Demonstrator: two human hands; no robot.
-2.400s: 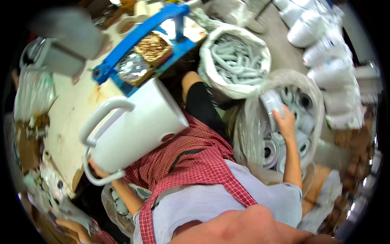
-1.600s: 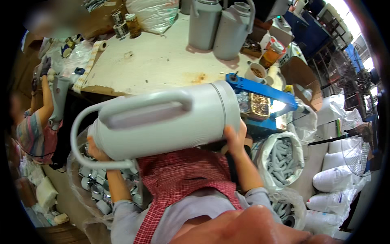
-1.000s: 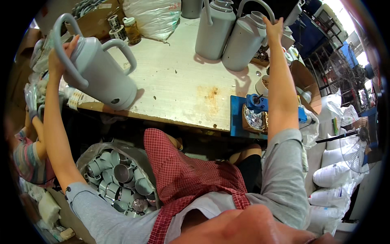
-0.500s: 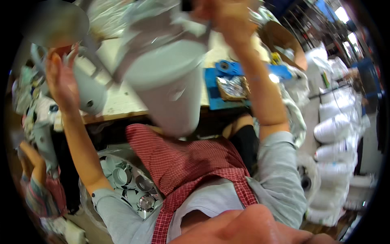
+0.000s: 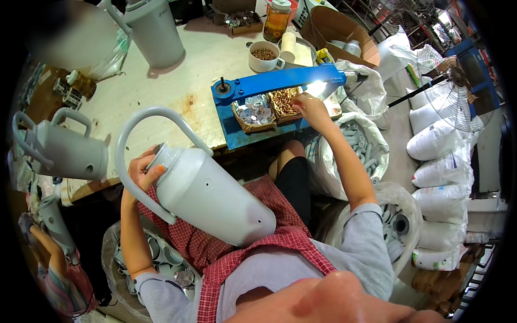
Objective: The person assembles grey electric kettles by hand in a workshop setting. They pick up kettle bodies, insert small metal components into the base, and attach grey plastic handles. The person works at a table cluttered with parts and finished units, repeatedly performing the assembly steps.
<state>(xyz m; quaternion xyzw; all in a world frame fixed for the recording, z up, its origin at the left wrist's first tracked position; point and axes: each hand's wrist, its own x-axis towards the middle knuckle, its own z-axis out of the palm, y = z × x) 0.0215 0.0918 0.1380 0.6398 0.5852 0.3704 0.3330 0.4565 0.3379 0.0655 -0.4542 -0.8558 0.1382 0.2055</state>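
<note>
A grey plastic jug with a curved handle lies tilted across my lap, its mouth toward the upper left. My left hand is closed around the jug's neck, inside the handle's curve. On the table, my right hand reaches over a small box of brass-coloured rivets. Its fingertips are bent together among them; whether they hold one is hidden. Beside that box is another with clear and silvery washer-like discs. A blue metal arm with an upright pin passes just above both boxes.
Grey jugs stand at the table's back and lie at its left edge. A white cup of small brown parts and an amber jar are farther back. Bags of grey parts sit right; a fan stands beyond.
A jug that was held up in front, blurred, is now down on my lap. My left hand, open before, now grips its neck. My right hand has come down to the rivets.
</note>
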